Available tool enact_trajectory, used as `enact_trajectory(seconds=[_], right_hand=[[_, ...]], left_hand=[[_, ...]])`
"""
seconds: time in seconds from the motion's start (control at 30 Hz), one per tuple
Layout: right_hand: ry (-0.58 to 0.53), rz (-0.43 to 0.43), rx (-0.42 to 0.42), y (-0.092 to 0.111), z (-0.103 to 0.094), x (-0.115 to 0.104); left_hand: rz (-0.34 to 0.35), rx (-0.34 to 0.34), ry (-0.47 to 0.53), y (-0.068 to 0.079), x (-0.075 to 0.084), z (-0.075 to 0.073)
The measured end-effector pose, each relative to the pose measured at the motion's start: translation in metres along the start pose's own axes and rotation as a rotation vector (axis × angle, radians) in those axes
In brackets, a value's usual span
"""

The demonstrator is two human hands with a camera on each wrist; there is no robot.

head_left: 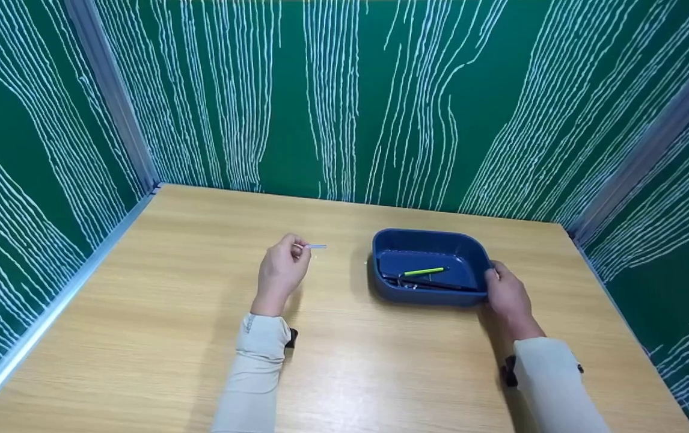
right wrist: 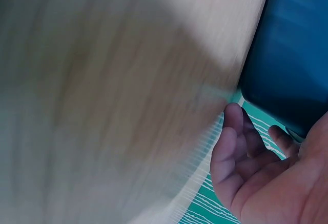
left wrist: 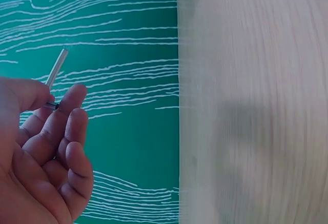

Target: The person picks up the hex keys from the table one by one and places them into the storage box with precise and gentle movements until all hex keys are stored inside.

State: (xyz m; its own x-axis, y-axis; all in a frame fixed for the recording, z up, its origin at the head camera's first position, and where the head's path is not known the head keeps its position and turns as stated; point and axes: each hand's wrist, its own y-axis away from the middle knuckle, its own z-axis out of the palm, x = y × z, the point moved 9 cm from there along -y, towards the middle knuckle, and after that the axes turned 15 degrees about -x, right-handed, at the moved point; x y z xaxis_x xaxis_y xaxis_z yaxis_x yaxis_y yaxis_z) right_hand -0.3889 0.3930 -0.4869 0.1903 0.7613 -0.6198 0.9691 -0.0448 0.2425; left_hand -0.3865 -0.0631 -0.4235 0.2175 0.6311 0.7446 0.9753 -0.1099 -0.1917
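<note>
My left hand [head_left: 283,267] pinches a thin pale stick [head_left: 317,246] between thumb and fingertips, above the table left of the blue tray. In the left wrist view this stick [left wrist: 57,67] looks whitish and slightly see-through, and a small dark end pokes out beside the thumb. The right hand [head_left: 508,296] grips the right end of the deep blue tray [head_left: 428,296], thumb over its rim. Inside lie a yellow-green pen-like stick [head_left: 424,272] and dark slim items [head_left: 440,285] along the near wall. From the right wrist, the tray's blue side [right wrist: 292,49] shows beside my curled fingers.
The light wooden table [head_left: 158,288] spreads around both hands. Green panels with white wavy lines [head_left: 290,108] stand behind it and at both sides, joined by grey metal posts [head_left: 113,90].
</note>
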Motion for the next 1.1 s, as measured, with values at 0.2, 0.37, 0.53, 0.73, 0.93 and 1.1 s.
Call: enact_trajectory(seconds=[0.2,0.37,0.53,0.73,0.93,1.1], right_hand=[[-0.036,0.025,-0.033,-0.001,0.002,0.002],[-0.041,0.029,-0.029,-0.002,0.001,0.003],[0.019,0.003,0.003,-0.001,-0.001,-0.001],[0.005,-0.001,-0.020,-0.002,0.002,0.000],[0.000,-0.006,-0.020,-0.003,0.002,0.000],[-0.046,0.034,-0.053,-0.003,0.004,0.003]], left_hand=[[0.007,-0.005,0.011,0.003,0.009,-0.002],[0.030,-0.012,0.002,0.003,0.017,-0.001],[0.044,0.003,-0.030,0.003,0.022,0.000],[0.036,-0.016,-0.040,0.003,0.026,0.005],[0.053,-0.038,-0.030,0.005,0.035,0.014],[0.070,-0.082,-0.012,0.005,0.046,0.029]])
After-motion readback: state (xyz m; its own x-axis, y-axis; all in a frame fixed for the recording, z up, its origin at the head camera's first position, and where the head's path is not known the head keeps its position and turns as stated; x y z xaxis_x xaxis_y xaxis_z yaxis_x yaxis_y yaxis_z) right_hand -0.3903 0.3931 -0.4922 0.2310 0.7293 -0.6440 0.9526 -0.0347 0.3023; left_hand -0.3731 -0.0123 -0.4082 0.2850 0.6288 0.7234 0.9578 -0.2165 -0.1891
